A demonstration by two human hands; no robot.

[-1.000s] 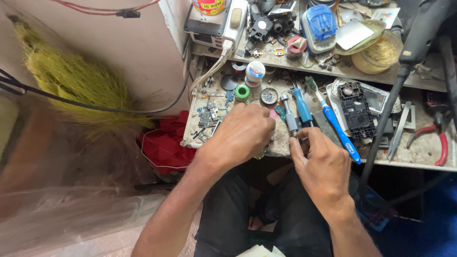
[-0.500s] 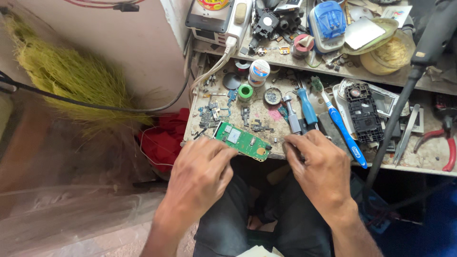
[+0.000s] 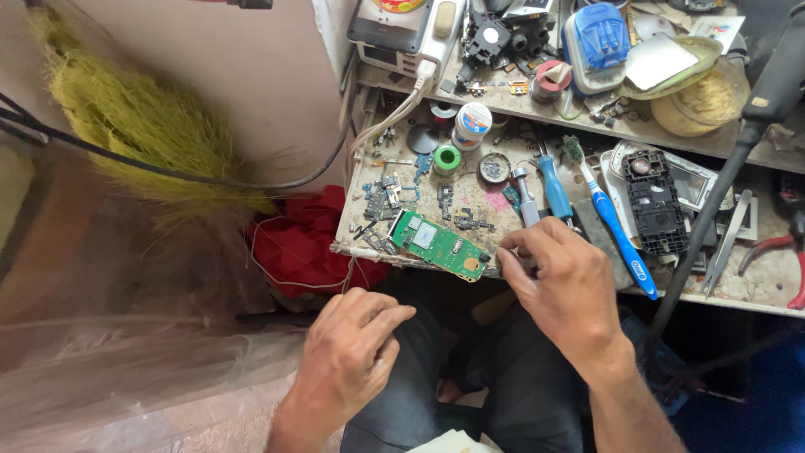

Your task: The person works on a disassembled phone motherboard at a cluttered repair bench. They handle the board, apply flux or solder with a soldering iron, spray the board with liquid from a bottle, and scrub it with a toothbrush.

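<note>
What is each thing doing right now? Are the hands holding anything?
left hand: off the bench, fingers curled, holding nothing
right hand: at the bench edge, fingertips pinched; what they pinch is too small to tell
green circuit board: lying flat on the bench, bare, untouched
blue toothbrush: lying on the bench
black phone frame: lying flat, opened up
red pliers: lying at the bench's right end

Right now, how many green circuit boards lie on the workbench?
1. The green circuit board lies at the bench's front edge, just left of the right hand. Others may hide under clutter.
</note>
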